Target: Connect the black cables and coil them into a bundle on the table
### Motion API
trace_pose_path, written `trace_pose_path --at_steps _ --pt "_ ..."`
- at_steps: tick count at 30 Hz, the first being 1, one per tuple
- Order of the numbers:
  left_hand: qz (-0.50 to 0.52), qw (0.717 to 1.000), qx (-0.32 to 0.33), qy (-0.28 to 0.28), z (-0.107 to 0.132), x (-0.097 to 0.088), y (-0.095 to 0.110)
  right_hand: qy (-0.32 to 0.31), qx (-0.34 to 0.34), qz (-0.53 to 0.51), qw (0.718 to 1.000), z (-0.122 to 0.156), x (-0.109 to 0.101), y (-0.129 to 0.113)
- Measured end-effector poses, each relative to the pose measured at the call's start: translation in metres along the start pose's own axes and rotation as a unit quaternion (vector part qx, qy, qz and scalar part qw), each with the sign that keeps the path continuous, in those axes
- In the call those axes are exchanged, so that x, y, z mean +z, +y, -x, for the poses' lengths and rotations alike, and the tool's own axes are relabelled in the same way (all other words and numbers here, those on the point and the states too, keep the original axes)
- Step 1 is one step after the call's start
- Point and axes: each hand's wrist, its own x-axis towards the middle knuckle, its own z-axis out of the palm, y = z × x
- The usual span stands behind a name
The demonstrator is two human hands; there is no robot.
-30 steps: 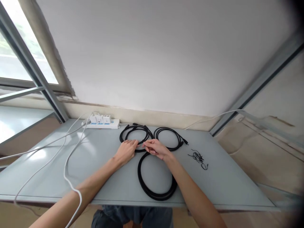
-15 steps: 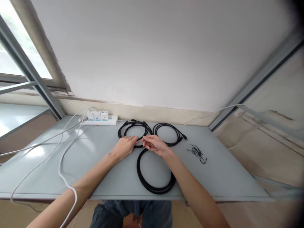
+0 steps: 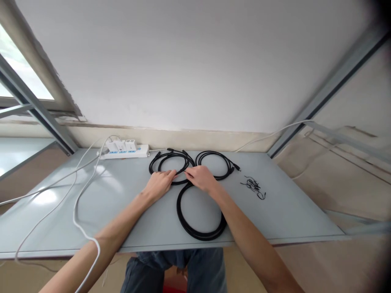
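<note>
Cable coil flat on desk | left hand at near side, likely steadying | right hand alongside | grips: can't tell

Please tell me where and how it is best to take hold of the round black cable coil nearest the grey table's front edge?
Probably by the left arc of the round black cable coil, coming from the left: there its strands lie bundled and uncovered, while the bare right forearm passes over its right side. The open middle should allow a wrapping grip.
</note>
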Motion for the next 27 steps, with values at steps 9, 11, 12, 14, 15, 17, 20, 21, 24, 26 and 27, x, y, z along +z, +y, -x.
trace_pose_path --at_steps 9,11,12,14,15,17,20,21,24,26,27 --pt "0.024 0.999 -0.002 0.022 0.002 -0.007 0.002 -0.115 0.197 -0.447 0.865 -0.002 0.019 -0.003" --pt "0.019 1.0 0.003 0.017 0.001 -0.007 0.003 -0.134 0.246 -0.536 0.796 -0.003 0.019 -0.003" --pt "0.014 1.0 0.005 0.014 0.001 -0.008 0.004 -0.142 0.264 -0.57 0.765 -0.004 0.017 -0.003" --pt "0.004 1.0 0.009 0.011 0.001 -0.008 0.004 -0.164 0.295 -0.624 0.705 -0.005 0.013 -0.003" --pt "0.001 1.0 0.011 0.009 0.001 -0.008 0.005 -0.174 0.308 -0.643 0.679 -0.005 0.01 -0.003" --pt "-0.002 1.0 0.013 0.004 0.001 -0.008 0.005 -0.189 0.325 -0.666 0.644 -0.005 0.005 -0.001" --pt "-0.004 1.0 0.011 -0.003 0.001 -0.007 0.006 -0.196 0.326 -0.663 0.645 -0.004 0.003 0.001" --pt "-0.005 1.0 0.011 -0.006 0.001 -0.007 0.007 -0.199 0.321 -0.655 0.654 -0.003 0.003 0.002" --pt "-0.009 1.0 0.009 -0.015 0.0 -0.005 0.007 -0.209 0.296 -0.629 0.688 -0.002 0.003 0.005" --pt "-0.009 1.0 0.009 -0.019 0.0 -0.004 0.007 -0.209 0.28 -0.612 0.709 -0.001 0.003 0.005" --pt "-0.009 1.0 0.01 -0.02 -0.001 -0.003 0.007 -0.21 0.276 -0.602 0.719 -0.001 0.003 0.005"
